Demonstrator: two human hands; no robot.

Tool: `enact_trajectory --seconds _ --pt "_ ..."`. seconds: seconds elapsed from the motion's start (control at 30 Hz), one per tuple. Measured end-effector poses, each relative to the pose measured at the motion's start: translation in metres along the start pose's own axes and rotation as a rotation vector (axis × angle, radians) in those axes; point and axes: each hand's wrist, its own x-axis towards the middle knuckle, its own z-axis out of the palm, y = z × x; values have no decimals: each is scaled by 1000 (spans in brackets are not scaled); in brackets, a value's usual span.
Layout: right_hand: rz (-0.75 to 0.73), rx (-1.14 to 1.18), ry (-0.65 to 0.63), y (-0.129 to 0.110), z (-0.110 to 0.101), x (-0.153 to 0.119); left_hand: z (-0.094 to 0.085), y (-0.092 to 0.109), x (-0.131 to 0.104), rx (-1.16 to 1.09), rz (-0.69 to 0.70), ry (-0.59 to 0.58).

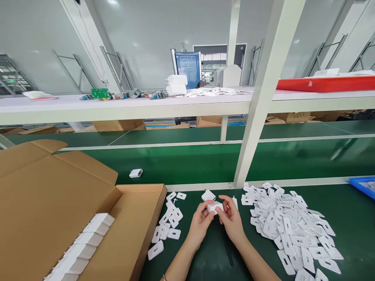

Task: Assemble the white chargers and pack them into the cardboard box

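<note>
Over the green work surface, my left hand (201, 221) and my right hand (232, 221) both grip a small white plastic casing (215, 207) between thumb and fingers. Its lower side faces away from me, so I cannot see what is there. Just beyond it sits another white casing (208, 195). A thin white part (235, 202) shows partly behind my right fingers. Between my forearms lies a dark, slim tool (228, 249). Flat white plates with slots form a small group (172, 218) left of my hands and a large heap (293, 230) to the right.
An open cardboard box (137, 218) stands at the left, with a row of white casings (90, 239) inside. One white piece (136, 173) rests on the green belt (175, 162). A slanted white post (265, 89) rises ahead. A blue tray (365, 186) is at far right.
</note>
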Motion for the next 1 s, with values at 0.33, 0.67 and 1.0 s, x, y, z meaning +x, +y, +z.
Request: enact_trajectory --seconds 0.33,0.67,1.0 --pt "-83 -278 -97 3 -2 -3 -3 10 0 -80 -57 -97" --pt "-33 -225 -80 11 -4 -3 -9 13 2 53 -1 -147" --pt "19 -183 -159 7 0 1 -10 11 6 178 77 -46"
